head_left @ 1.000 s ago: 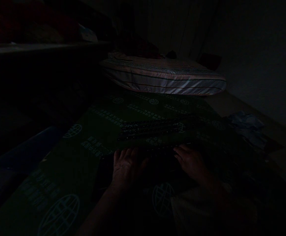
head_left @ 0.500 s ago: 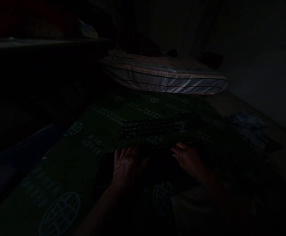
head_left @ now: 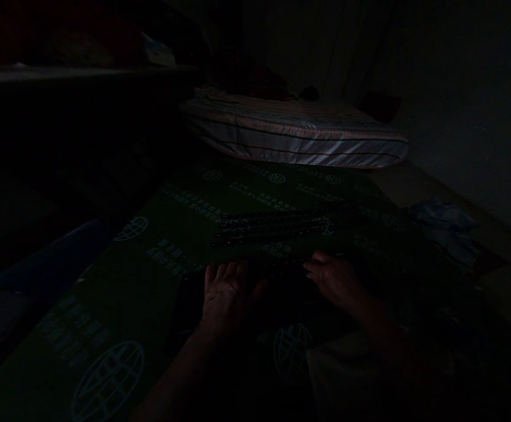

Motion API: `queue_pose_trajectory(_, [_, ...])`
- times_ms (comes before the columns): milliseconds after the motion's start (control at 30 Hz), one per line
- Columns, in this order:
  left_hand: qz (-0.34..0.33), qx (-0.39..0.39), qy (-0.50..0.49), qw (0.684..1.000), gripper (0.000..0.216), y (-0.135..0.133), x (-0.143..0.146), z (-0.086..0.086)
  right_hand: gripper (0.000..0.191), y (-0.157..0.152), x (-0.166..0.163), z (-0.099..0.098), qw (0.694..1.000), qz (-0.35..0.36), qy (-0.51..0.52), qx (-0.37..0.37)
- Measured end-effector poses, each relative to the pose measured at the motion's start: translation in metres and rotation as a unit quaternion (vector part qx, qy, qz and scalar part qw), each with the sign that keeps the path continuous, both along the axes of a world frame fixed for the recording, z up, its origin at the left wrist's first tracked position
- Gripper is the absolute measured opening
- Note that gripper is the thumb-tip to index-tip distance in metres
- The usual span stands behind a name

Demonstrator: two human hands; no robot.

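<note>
The room is very dark. My left hand (head_left: 225,296) lies flat, fingers stretched out, on a dark piece of cloth (head_left: 282,293) spread over a green printed mat (head_left: 159,234). My right hand (head_left: 337,280) rests on the same dark cloth, its fingers curled at the far edge; what they pinch, if anything, is too dim to tell. Just beyond both hands lie dark beaded strips (head_left: 277,225) across the mat.
A striped mattress (head_left: 295,135) lies on the floor at the back. Crumpled pale fabric (head_left: 446,225) sits at the right by the wall. A low dark ledge (head_left: 75,73) runs along the left.
My right hand has crept slightly left and away from me along the cloth edge. The left hand has stayed flat in place.
</note>
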State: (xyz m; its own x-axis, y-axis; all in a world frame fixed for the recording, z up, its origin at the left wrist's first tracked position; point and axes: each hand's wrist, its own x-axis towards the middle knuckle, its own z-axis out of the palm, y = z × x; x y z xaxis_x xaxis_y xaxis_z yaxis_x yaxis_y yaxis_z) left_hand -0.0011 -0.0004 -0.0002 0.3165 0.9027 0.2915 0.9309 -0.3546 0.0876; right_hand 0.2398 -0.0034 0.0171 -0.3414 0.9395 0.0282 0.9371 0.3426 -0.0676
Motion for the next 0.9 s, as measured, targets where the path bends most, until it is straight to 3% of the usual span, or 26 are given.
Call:
queue_pose_trajectory(567, [0.0, -0.001, -0.003, 1.0, 0.044, -0.0005, -0.0009, -0.0009, 0.024, 0.004, 0.0006, 0.007, 0.999, 0.012, -0.006, -0.049])
queue_pose_trajectory(900, [0.004, 0.009, -0.003, 1.0, 0.046, 0.0007, -0.0001, -0.0029, 0.021, 0.0024, 0.0019, 0.0063, 0.999, 0.02, -0.005, -0.037])
